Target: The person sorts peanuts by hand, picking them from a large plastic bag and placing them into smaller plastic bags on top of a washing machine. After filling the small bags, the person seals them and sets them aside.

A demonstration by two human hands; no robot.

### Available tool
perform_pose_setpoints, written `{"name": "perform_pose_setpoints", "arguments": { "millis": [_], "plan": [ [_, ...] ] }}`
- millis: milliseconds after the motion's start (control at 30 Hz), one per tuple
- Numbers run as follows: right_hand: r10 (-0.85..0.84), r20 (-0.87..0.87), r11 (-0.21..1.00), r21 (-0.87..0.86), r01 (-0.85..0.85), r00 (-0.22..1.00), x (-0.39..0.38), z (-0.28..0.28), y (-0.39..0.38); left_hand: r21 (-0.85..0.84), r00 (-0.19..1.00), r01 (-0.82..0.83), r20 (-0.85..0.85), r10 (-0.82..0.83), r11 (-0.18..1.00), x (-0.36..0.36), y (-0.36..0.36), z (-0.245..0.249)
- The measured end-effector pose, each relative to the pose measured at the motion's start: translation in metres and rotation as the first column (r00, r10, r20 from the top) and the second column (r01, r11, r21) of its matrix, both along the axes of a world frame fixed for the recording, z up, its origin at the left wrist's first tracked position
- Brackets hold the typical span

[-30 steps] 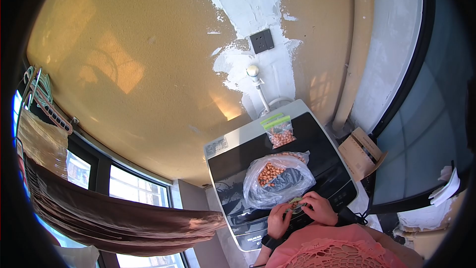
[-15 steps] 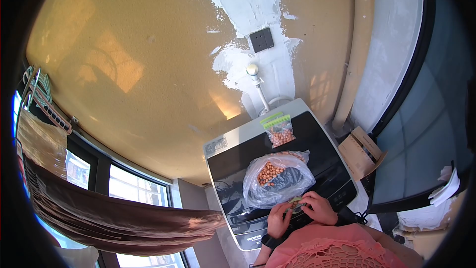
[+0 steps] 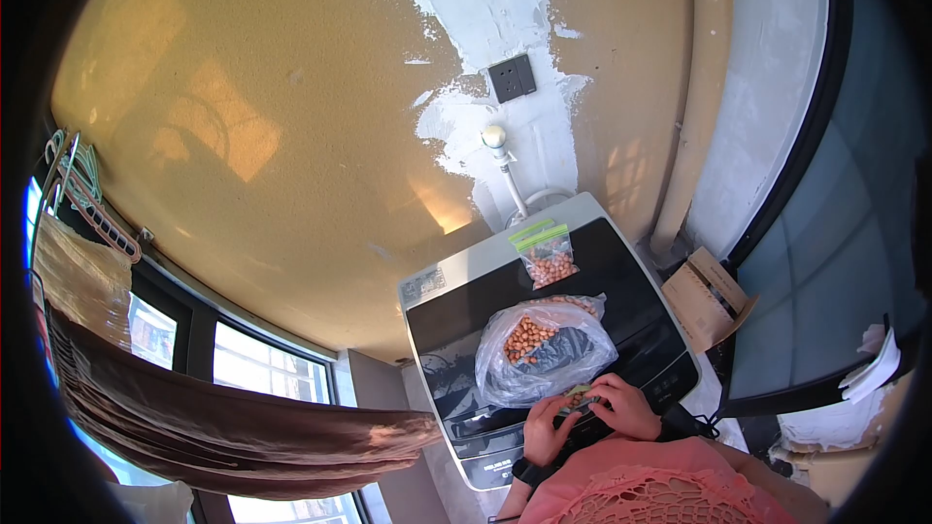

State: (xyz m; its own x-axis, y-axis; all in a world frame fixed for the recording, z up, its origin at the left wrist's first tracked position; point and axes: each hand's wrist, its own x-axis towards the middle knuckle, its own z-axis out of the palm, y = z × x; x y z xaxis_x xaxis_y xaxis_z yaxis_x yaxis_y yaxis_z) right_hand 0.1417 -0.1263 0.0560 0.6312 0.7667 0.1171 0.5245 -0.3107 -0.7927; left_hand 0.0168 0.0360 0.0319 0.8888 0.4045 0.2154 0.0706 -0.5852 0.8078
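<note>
My left hand [image 3: 547, 434] and my right hand [image 3: 626, 409] are close together at the near edge of the washing machine lid. Their fingers are closed on opposite sides of a small zip bag [image 3: 580, 401] with a greenish top edge and some brown nuts inside. Just beyond them, a large clear plastic bag [image 3: 493, 383] lies open, with many round reddish-brown nuts [image 3: 529, 339] and a dark patch showing in its mouth. Farther back lies another zip bag [image 3: 550, 263] with a green seal, partly filled with nuts.
The washing machine [image 3: 442, 315] has a dark glossy lid and stands against a yellow wall. A cardboard box [image 3: 701, 299] is at its right. Brown cloth [image 3: 243, 437] hangs at the left by the windows. A tap [image 3: 495, 139] and a socket [image 3: 513, 79] are on the wall.
The fingers have shifted slightly at the small zip bag, and the nuts in it show a little more. The other bags have not moved.
</note>
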Motion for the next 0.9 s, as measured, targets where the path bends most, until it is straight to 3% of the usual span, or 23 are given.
{"name": "perform_pose_setpoints", "arguments": {
  "millis": [167,367,633,700,767,900],
  "plan": [
    [-0.002,0.038,1.0,0.009,0.002,0.999,0.0,-0.004,0.0,-0.025,0.999,-0.035,0.028,0.035,0.999,0.001,0.0,0.006],
    [-0.002,0.006,1.0,-0.005,0.002,1.0,-0.001,0.001,0.0,-0.144,0.978,-0.186,0.068,0.197,0.972,0.006,0.014,0.008],
    [-0.045,-0.014,0.999,0.027,0.046,0.999,-0.001,0.005,0.002,-0.075,0.942,-0.295,0.142,0.303,0.953,0.038,0.059,-0.004],
    [-0.058,-0.011,0.998,0.039,0.058,0.998,0.0,0.007,0.002,0.068,0.942,-0.323,0.124,0.313,0.944,0.05,0.071,-0.015],
    [-0.073,-0.006,0.996,0.055,0.074,0.997,0.001,0.004,0.0,0.035,0.932,-0.352,0.111,0.346,0.935,0.059,0.074,-0.021],
    [-0.081,-0.012,0.993,0.081,0.082,0.997,0.0,0.003,-0.002,0.147,0.932,-0.363,0.067,0.357,0.92,0.065,0.077,-0.029]
  ]
}}
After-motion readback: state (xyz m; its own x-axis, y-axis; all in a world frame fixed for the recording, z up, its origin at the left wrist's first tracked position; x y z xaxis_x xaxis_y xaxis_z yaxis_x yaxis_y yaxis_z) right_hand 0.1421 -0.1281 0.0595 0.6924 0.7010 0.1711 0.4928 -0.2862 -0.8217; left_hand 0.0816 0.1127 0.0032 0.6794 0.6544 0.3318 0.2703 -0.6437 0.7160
